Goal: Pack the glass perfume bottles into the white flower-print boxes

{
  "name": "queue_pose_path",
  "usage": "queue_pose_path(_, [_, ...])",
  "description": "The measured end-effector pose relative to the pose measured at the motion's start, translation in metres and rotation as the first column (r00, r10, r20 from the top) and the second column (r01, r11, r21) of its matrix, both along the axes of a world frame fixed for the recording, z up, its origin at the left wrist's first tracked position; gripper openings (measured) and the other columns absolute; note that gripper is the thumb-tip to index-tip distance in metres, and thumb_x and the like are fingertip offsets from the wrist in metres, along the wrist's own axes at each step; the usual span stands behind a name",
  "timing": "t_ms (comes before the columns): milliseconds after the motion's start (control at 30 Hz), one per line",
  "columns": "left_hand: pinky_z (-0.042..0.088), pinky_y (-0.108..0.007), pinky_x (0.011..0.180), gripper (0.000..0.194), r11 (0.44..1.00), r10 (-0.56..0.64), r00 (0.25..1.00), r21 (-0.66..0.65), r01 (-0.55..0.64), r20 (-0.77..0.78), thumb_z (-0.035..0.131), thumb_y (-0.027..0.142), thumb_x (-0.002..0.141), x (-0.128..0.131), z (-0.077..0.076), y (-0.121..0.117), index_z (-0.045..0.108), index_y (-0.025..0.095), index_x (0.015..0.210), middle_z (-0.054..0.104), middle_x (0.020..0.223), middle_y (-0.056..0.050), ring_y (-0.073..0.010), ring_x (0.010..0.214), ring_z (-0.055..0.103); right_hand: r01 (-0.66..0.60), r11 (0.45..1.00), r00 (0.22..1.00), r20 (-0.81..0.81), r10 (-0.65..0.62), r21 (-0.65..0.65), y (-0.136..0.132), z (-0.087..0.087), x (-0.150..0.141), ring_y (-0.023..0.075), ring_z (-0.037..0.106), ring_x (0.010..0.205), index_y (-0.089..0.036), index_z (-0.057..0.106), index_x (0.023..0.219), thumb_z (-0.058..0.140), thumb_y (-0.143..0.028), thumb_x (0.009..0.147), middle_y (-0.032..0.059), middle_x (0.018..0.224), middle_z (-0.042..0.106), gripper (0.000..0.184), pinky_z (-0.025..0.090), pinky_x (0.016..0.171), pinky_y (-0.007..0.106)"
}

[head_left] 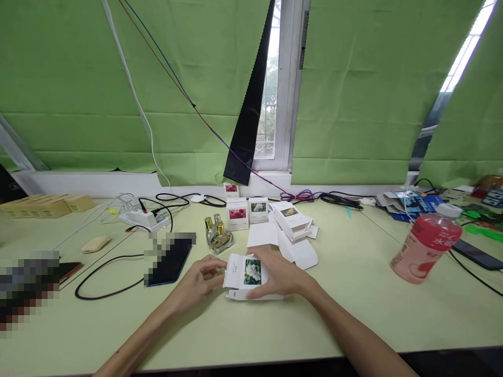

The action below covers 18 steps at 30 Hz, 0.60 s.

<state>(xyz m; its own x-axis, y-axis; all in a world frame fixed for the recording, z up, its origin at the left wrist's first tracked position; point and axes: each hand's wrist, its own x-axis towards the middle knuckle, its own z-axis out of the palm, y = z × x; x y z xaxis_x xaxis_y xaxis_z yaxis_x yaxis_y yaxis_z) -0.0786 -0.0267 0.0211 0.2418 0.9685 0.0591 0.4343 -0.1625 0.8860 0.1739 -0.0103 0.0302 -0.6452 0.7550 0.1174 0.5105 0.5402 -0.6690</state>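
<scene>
A white cardboard box with a white-flower picture lies on its side on the table in front of me, its left end partly unfolded. My right hand grips it from the right, thumb along the near side and fingers over the far side. At the left end, my left hand has its fingers curled against the box's edge; their tips are partly hidden. Just beyond are several small glass bottles with gold caps. Upright boxes, one with a pink-flower picture and one with a white-flower picture, stand behind.
Flattened and open white cartons pile up behind my right hand. A pink drink bottle stands at right. On the left are a dark phone, a black cable, a power strip and a beige soap-like object.
</scene>
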Motion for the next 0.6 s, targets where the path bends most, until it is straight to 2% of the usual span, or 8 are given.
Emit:
queue_pose_path(67, [0.038,-0.022,0.048,0.041,0.997,0.033,0.999,-0.067,-0.032,0.009,0.074,0.052,0.073,-0.014,0.002,-0.002,0.071,0.015,0.091,0.06,0.08,-0.005,-0.0128,0.06,0.049,0.005,1.0,0.999,0.044,-0.005,-0.001,0.0,-0.001,-0.001,0.0338,0.049,0.128,-0.022,0.045,0.141,0.079,-0.06,0.065,0.0127,0.141,0.052,0.091,0.043,0.102,0.046])
queue_pose_path(133, [0.039,-0.022,0.049,0.046,0.991,0.077,0.997,-0.111,-0.075,0.014,0.071,0.058,0.076,-0.027,0.006,-0.003,0.068,0.015,0.093,0.058,0.07,-0.002,-0.0111,0.054,0.047,0.019,1.0,0.996,0.084,-0.018,-0.011,0.0,-0.003,-0.002,0.0351,0.047,0.131,-0.022,0.045,0.142,0.079,-0.062,0.064,0.0138,0.145,0.049,0.094,0.041,0.105,0.048])
queue_pose_path(233, [0.044,-0.024,0.052,0.048,0.987,0.092,0.995,-0.133,-0.085,0.043,0.072,0.06,0.075,-0.038,0.011,-0.006,0.065,0.015,0.09,0.059,0.07,-0.002,-0.0134,0.06,0.052,0.031,0.999,0.993,0.112,-0.029,-0.019,0.001,-0.004,-0.001,0.0357,0.045,0.133,-0.022,0.044,0.145,0.079,-0.063,0.063,0.0143,0.149,0.045,0.098,0.04,0.106,0.049])
queue_pose_path(333, [0.044,-0.024,0.049,0.051,0.986,0.071,0.996,-0.158,-0.06,0.061,0.074,0.061,0.071,-0.034,0.01,-0.007,0.064,0.014,0.089,0.058,0.067,-0.002,-0.0149,0.061,0.053,0.032,0.999,0.994,0.11,-0.03,-0.019,0.001,-0.005,0.0,0.0356,0.044,0.134,-0.021,0.043,0.145,0.078,-0.064,0.064,0.0142,0.15,0.043,0.099,0.04,0.107,0.049])
queue_pose_path(600, [0.042,-0.023,0.044,0.056,0.981,0.029,0.991,-0.196,-0.003,0.132,0.077,0.062,0.066,-0.008,-0.006,-0.003,0.064,0.014,0.091,0.057,0.066,0.0,-0.013,0.056,0.052,0.026,0.999,0.995,0.097,-0.022,-0.043,0.001,-0.005,0.0,0.0345,0.042,0.136,-0.023,0.041,0.147,0.078,-0.064,0.064,0.0128,0.15,0.043,0.1,0.038,0.108,0.047])
